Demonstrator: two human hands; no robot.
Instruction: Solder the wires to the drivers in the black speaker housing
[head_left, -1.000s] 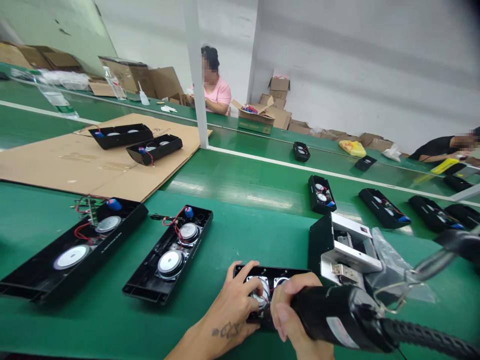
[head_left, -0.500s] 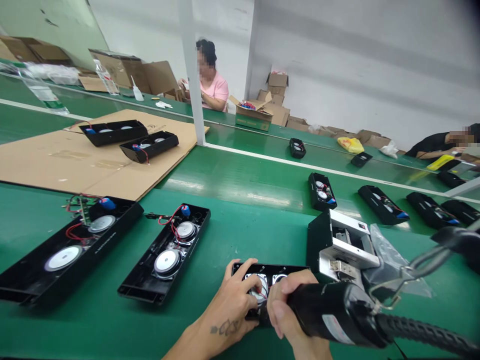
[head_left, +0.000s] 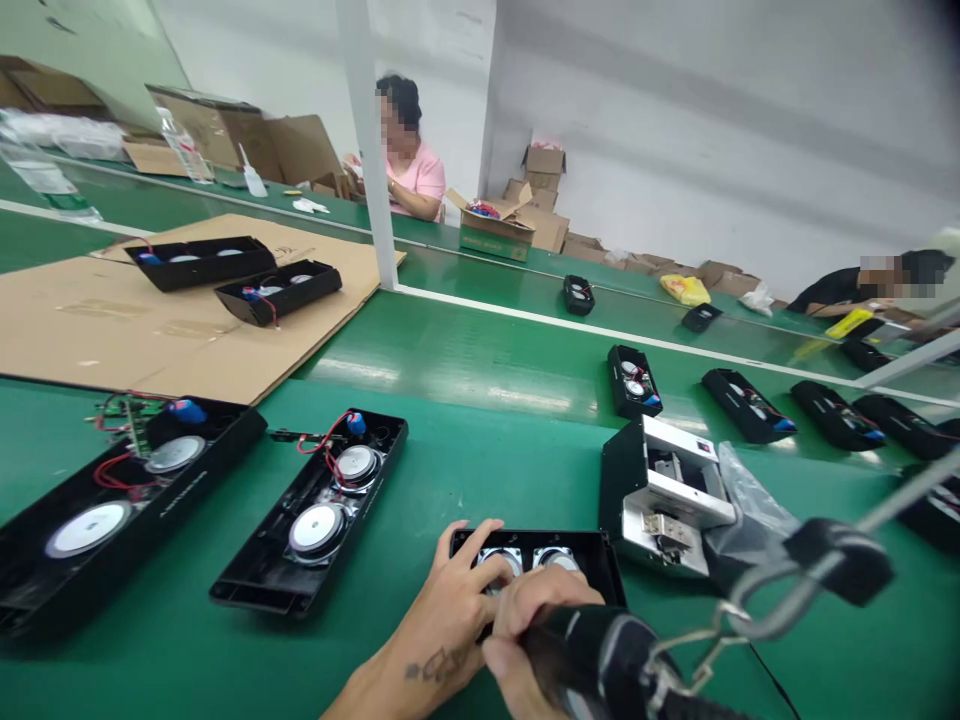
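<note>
My left hand point(head_left: 450, 610) rests on a small black speaker housing point(head_left: 581, 560) on the green belt, its fingers spread over the left round speaker inside. My right hand point(head_left: 525, 625) grips the black body of an electric screwdriver point(head_left: 607, 660) held over the same housing; the tip is hidden behind my hands. The tool hangs from a metal hook and cable point(head_left: 787, 595) that runs off to the right.
Two long open speaker housings point(head_left: 315, 515) point(head_left: 112, 505) with red wires lie to the left. A black and silver box point(head_left: 660, 490) with a plastic bag stands to the right. Further housings sit on cardboard point(head_left: 150, 320) and along the far belt. People sit at the back point(head_left: 409, 165) and far right point(head_left: 862, 285).
The screwdriver and my right hand have dropped lower and nearer in the view, so both speakers in the small housing show. The view has swung slightly rightward.
</note>
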